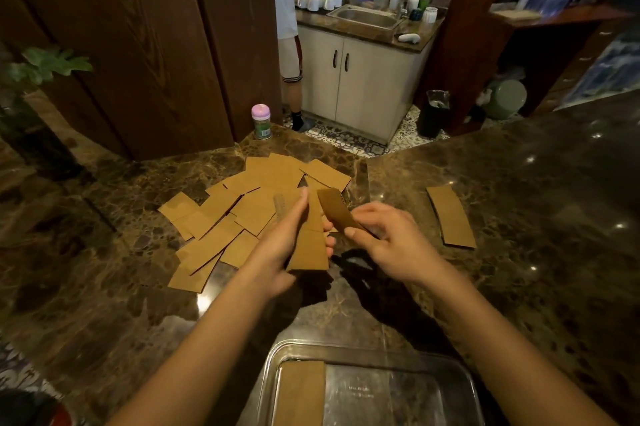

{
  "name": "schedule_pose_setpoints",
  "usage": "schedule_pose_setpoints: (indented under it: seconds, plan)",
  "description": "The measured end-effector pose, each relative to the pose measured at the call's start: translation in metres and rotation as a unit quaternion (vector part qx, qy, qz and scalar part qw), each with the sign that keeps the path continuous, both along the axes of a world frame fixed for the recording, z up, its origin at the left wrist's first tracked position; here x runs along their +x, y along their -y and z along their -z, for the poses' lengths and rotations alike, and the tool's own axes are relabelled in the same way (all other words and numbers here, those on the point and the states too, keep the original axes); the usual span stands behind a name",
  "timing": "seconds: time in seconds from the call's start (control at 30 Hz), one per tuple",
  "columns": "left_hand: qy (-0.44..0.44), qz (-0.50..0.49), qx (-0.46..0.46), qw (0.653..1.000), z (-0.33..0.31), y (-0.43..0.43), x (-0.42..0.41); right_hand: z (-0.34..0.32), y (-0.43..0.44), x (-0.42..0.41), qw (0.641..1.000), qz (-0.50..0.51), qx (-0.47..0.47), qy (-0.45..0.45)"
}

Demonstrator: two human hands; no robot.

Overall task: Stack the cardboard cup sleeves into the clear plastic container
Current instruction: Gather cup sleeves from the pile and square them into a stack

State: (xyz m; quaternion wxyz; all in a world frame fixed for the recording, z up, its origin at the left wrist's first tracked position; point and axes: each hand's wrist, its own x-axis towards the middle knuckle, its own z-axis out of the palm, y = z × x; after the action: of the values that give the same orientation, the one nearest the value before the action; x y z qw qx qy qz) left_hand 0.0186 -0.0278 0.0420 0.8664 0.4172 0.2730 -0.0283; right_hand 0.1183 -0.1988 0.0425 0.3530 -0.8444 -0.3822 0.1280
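The single head-worn wide-angle camera looks forward and down, close over the dark brown marble counter (pixel 519 204), toward a far steel sink (pixel 367 15).

The sleeves (pixel 242 214) spread out in front of me are plain brown cardboard, matt and flat. The one in my left hand (pixel 277 252) has that same dull paper face, and the one in my right hand (pixel 388 242) shows a darker side — too blurred to judge its texture. A small stack (pixel 450 216) off to the right looks identical. The counter (pixel 519 252) is polished brown stone, veined like marble and glossy enough to throw back points of light. The container (pixel 460 377) near me is clear plastic, smooth and shiny. Behind it all, dark wooden panels (pixel 138 45) with visible grain, and a metal sink (pixel 367 15) — dull steel.
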Motion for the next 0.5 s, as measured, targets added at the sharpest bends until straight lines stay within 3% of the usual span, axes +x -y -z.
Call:
schedule_pose_setpoints:
  seconds: [0.1, 0.3, 0.5]
  plan:
    - [0.037, 0.021, -0.068, 0.997, -0.01, -0.002, -0.001, 0.001, 0.012, 0.0, 0.998, 0.026, 0.045, 0.025]
    - [0.045, 0.027, 0.004, 0.999, -0.012, 0.01, -0.008, 0.001, 0.018, -0.011, 0.987, 0.009, 0.007, 0.161]
    - [0.032, -0.008, 0.081, 0.996, -0.012, 0.006, -0.006, -0.011, 0.019, -0.011, 0.996, -0.016, -0.013, 0.087]
